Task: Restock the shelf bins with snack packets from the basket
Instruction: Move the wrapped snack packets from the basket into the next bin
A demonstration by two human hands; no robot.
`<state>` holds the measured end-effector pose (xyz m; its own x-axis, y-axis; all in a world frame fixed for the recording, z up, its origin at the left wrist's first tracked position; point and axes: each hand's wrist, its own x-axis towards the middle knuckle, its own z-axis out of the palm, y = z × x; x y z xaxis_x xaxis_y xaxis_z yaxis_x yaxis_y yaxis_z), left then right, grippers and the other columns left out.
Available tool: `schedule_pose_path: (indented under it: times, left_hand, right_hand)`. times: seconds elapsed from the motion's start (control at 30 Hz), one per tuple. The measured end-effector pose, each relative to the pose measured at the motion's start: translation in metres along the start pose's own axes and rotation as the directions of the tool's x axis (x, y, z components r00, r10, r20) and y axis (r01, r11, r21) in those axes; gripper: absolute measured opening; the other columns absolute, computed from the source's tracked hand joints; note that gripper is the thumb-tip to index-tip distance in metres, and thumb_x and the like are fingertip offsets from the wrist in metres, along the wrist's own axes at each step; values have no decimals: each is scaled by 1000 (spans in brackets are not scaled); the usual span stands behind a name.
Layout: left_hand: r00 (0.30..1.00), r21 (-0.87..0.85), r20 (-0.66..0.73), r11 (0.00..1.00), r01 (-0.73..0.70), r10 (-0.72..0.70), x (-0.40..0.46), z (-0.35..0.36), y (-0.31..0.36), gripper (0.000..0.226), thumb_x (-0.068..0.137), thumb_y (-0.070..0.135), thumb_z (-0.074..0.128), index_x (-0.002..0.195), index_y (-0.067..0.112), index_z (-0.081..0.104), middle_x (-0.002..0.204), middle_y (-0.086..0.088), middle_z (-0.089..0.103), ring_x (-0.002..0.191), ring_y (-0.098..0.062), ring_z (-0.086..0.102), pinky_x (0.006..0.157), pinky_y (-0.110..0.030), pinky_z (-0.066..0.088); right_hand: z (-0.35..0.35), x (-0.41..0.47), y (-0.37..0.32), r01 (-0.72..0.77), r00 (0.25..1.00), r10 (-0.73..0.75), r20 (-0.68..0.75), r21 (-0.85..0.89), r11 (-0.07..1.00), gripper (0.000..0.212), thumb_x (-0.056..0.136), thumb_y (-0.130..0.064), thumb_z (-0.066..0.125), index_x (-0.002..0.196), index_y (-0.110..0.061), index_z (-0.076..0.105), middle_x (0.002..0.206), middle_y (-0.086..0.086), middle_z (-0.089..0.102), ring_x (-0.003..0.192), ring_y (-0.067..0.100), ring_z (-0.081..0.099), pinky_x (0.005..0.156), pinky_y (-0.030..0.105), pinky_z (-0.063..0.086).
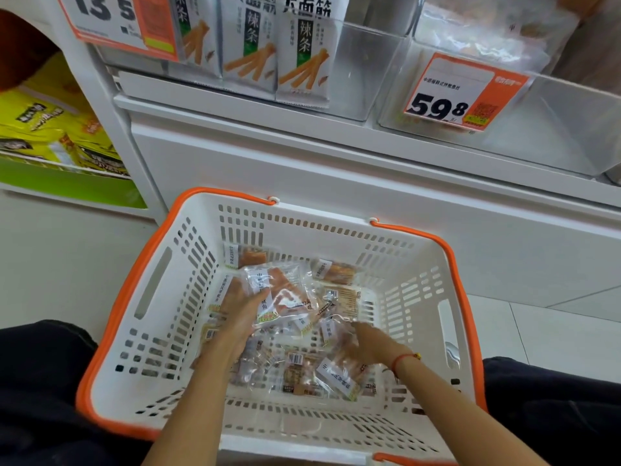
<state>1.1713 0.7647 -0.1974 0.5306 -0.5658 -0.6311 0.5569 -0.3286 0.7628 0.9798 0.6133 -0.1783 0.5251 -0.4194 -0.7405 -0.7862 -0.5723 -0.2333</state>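
A white plastic basket [161,297] with an orange rim sits on the floor between my knees. Several clear snack packets [302,368] with orange contents and white labels lie on its bottom. My left hand [240,317] is down in the basket and holds a small stack of these packets [279,290], thumb on top. My right hand [366,344] reaches in from the right with fingers stretched over the loose packets, touching them. Above, a clear shelf bin [544,129] with a 59.8 price tag looks nearly bare at its front.
A neighbouring clear bin [359,79] holds upright white snack bags [302,62]. Behind the basket rises the white shelf base [302,169]. Yellow bags [50,129] fill a green-fronted display at the left. My dark trouser legs flank the basket on a pale tiled floor.
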Motion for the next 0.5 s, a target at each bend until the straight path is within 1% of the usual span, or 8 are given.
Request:
schedule_pose_path:
  times: [0.07,0.17,0.27,0.37,0.4,0.43,0.47,0.5]
  left_hand:
    - [1000,-19,28,1000,-2,2,3,1,-1,68,94,29,55,151,25,18,153,-1,30,138,-25,32,112,-53,28]
    - [1000,-52,13,998,25,-24,4,-1,-2,81,85,37,64,150,32,16,152,1,31,136,-25,37,109,-55,32]
    - [999,-88,-17,995,50,-52,8,-2,-4,70,86,35,64,146,29,29,143,-3,45,128,-26,46,105,-54,37]
    - [996,-81,-64,995,53,-58,8,-4,-4,65,88,34,61,145,26,32,143,-6,46,127,-29,46,104,-55,38]
    - [995,-65,-82,997,50,-55,10,-3,-4,66,88,35,61,146,25,31,145,-6,43,129,-29,45,104,-55,37]
    - [993,-49,-113,998,37,-42,10,-4,-3,65,90,34,60,147,23,30,148,-7,39,132,-29,42,106,-54,36]
    - [990,-31,-136,999,24,-28,8,-4,-1,65,92,33,58,148,20,28,150,-7,35,135,-28,38,109,-53,33]
    - [986,-15,-168,1000,22,-25,2,-2,4,65,94,30,56,149,17,25,153,-7,31,138,-27,33,112,-51,29]
  right_hand:
    - [20,2,12,-93,990,91,112,11,996,79,81,-17,66,145,-9,20,139,11,42,120,26,49,100,37,48]
    - [41,7,17,-158,985,141,-101,-180,971,85,72,-37,76,137,-8,28,133,9,41,124,25,40,103,38,42]
    - [38,4,9,-182,961,91,-262,-346,921,70,72,-47,70,125,-12,40,124,6,46,119,24,40,101,35,37]
    - [20,4,5,-83,978,5,-211,-362,928,41,81,-37,62,115,-16,54,118,4,52,117,23,39,100,36,34]
    - [9,2,5,-25,989,-20,-150,-293,956,28,83,-30,62,107,-16,58,113,4,55,113,22,42,99,35,37]
    - [0,1,6,46,997,-55,-62,-134,990,12,84,-21,62,93,-16,59,103,3,58,105,20,47,94,32,43]
    - [-11,-2,5,99,994,-101,41,53,994,7,84,-12,62,81,-16,57,91,0,59,93,17,52,87,25,49]
    - [-23,-3,7,119,983,-148,109,236,964,14,85,-7,64,76,-16,57,85,-3,61,85,14,58,81,19,51]
